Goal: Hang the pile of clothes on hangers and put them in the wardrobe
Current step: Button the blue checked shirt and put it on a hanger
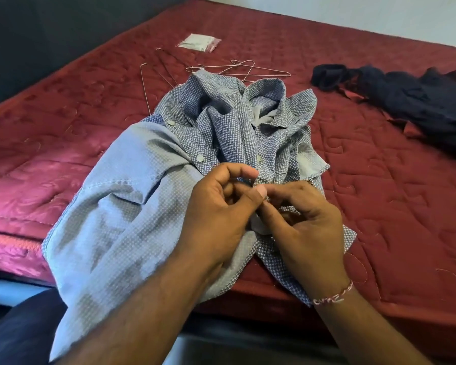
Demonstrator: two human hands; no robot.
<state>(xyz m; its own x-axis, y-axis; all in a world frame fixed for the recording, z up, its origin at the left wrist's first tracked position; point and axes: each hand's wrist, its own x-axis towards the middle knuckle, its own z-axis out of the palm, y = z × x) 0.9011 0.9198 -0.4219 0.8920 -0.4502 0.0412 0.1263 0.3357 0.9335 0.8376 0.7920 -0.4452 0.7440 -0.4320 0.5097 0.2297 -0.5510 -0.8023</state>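
The button placket of a blue checked shirt [221,133] on the red mattress [379,180] is pinched by the left hand [219,206] and right hand [303,219]; wire hangers [237,69] lie beyond.

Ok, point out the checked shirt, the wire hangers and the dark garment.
checked shirt [221,122]: head view, on its crumpled front.
wire hangers [248,67]: head view, on the crossed wires.
dark garment [419,101]: head view, on its middle.

red quilted mattress [379,180] | clear plastic packet [199,42] lying near its far edge
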